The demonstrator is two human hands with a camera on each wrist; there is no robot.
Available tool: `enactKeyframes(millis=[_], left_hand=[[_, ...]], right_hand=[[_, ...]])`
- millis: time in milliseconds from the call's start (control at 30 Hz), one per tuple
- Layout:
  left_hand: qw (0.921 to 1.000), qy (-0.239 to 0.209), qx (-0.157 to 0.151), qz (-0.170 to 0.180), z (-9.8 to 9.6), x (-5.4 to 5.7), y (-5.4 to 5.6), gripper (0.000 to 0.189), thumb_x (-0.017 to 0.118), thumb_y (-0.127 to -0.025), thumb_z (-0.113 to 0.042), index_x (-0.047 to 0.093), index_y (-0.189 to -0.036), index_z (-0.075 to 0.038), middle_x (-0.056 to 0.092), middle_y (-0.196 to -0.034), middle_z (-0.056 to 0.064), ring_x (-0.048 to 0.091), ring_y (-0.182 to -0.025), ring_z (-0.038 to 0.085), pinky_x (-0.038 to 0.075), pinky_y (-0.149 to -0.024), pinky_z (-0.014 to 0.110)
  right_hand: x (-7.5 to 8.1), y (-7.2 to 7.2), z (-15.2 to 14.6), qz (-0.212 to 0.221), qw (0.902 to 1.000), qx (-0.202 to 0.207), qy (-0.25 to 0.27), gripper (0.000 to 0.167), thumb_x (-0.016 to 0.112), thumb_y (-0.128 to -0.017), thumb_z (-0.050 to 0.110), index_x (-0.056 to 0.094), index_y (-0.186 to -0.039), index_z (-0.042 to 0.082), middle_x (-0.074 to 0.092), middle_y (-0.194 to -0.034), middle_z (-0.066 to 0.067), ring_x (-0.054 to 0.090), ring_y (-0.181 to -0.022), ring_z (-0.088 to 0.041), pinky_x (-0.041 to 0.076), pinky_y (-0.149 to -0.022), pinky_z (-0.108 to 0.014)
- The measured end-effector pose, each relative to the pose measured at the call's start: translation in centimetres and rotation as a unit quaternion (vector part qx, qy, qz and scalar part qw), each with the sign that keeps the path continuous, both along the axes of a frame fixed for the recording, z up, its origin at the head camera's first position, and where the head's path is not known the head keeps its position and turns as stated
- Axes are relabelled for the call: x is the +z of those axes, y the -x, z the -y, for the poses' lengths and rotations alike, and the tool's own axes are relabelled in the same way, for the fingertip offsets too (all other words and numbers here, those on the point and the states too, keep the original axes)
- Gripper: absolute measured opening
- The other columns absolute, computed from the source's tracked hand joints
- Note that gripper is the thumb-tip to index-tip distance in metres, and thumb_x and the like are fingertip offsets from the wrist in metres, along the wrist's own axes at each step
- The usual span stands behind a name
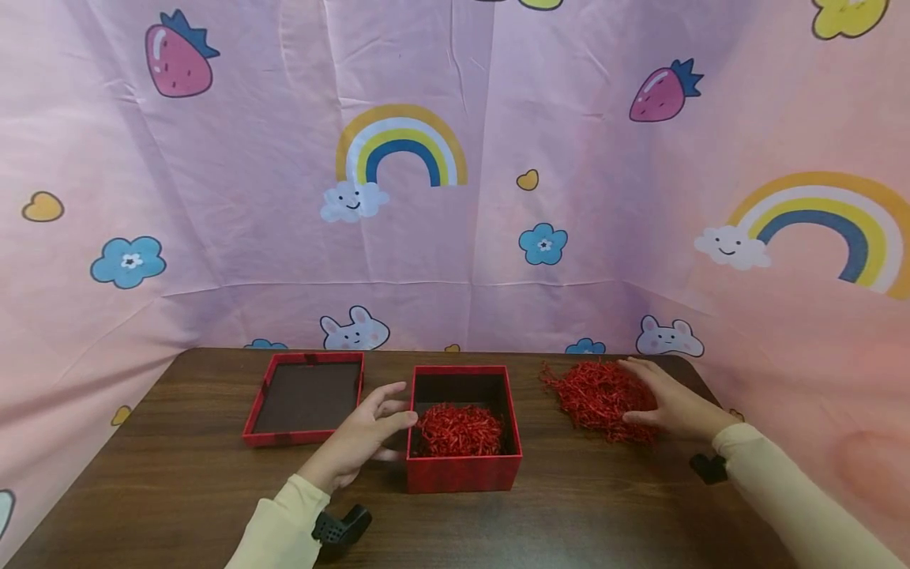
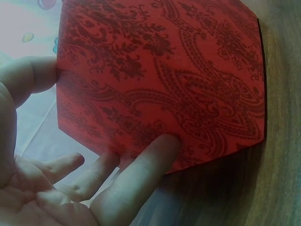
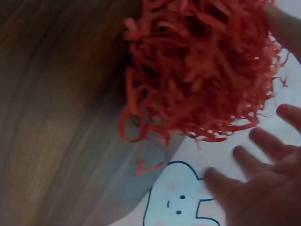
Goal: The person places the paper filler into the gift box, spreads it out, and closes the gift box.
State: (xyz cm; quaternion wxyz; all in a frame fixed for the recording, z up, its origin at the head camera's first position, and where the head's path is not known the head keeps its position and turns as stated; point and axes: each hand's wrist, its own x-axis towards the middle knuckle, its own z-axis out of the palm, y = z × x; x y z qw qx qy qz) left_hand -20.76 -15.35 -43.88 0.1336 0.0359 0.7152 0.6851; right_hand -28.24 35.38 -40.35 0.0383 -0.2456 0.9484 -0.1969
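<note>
A red patterned box [image 1: 462, 476] stands uncovered in the middle of the table, with red shredded paper [image 1: 460, 431] lying inside it. My left hand [image 1: 359, 438] is at its left side, the thumb by the rim and the fingers loosely bent. In the left wrist view, fingertips overlap the box's paisley wall [image 2: 164, 70]. To the right, my right hand [image 1: 671, 407] spreads at the edge of a loose pile of red shredded paper [image 1: 600, 395]. Its fingers are apart beside the strands [image 3: 202, 70] in the right wrist view.
The box's red lid [image 1: 309, 395] lies with its dark inside facing up, left of the box. A pink printed cloth [image 1: 426, 237] hangs right behind the brown wooden table [image 1: 171, 474]. A black wrist device [image 1: 341, 525] sits below the left hand.
</note>
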Motion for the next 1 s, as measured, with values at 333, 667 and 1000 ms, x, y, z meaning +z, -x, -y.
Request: enactKeyframes(millis=[333, 667, 1000], left_hand=[[1.0000, 0.001, -0.006, -0.002, 0.0, -0.1, 0.0, 0.080, 0.073, -0.097, -0.034, 0.028, -0.161, -0.016, 0.042, -0.151, 0.028, 0.055, -0.131, 0.044, 0.061, -0.084, 0.055], [1.0000, 0.000, -0.008, -0.003, -0.1, 0.1, -0.1, 0.073, 0.069, -0.100, -0.028, 0.029, -0.160, -0.017, 0.043, -0.150, 0.027, 0.056, -0.130, 0.043, 0.061, -0.084, 0.055], [1.0000, 0.005, 0.007, 0.001, -0.1, 0.1, -0.1, 0.070, 0.069, -0.100, -0.026, 0.032, -0.159, -0.019, 0.045, -0.150, 0.025, 0.058, -0.128, 0.042, 0.061, -0.083, 0.055]], right_hand=[[-1.9, 0.4, -0.5, 0.000, 0.9998, -0.007, -0.017, 0.074, 0.080, -0.091, 0.037, 0.050, -0.151, 0.006, 0.056, -0.142, -0.021, 0.053, -0.129, -0.046, 0.045, -0.103, -0.067], [-2.1, 0.5, 0.1, -0.011, 0.9997, 0.001, -0.023, 0.042, 0.079, -0.092, 0.021, 0.067, -0.128, 0.002, 0.069, -0.125, -0.017, 0.064, -0.117, -0.040, 0.051, -0.100, -0.061], [-2.3, 0.4, 0.3, 0.013, 0.9995, -0.001, -0.028, 0.049, 0.080, -0.091, 0.025, 0.065, -0.132, 0.002, 0.066, -0.128, -0.018, 0.061, -0.120, -0.041, 0.050, -0.101, -0.062]])
